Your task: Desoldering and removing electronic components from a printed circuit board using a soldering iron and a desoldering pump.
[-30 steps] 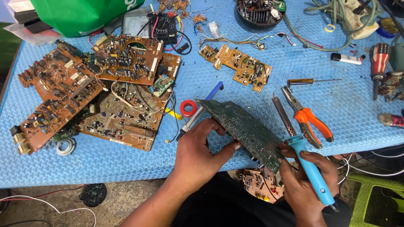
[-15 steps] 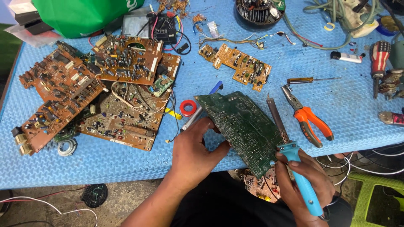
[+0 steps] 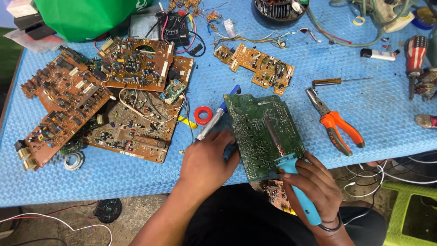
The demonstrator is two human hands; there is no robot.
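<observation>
Near the front edge of the blue foam mat (image 3: 114, 182), a green circuit board (image 3: 259, 132) was lain solder side up. Its left edge was gripped by the left hand (image 3: 207, 161), fingers curled around it. A blue-handled soldering iron (image 3: 291, 177) was clenched in the right hand (image 3: 314, 184), its tip rested on the board. Orange-handled pliers (image 3: 334, 120) were seen just beside, brown boards (image 3: 104, 100) heaped well apart.

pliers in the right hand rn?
No. The right hand grips a blue-handled soldering iron over the green circuit board, while the orange-handled pliers lie untouched on the blue mat.
</observation>
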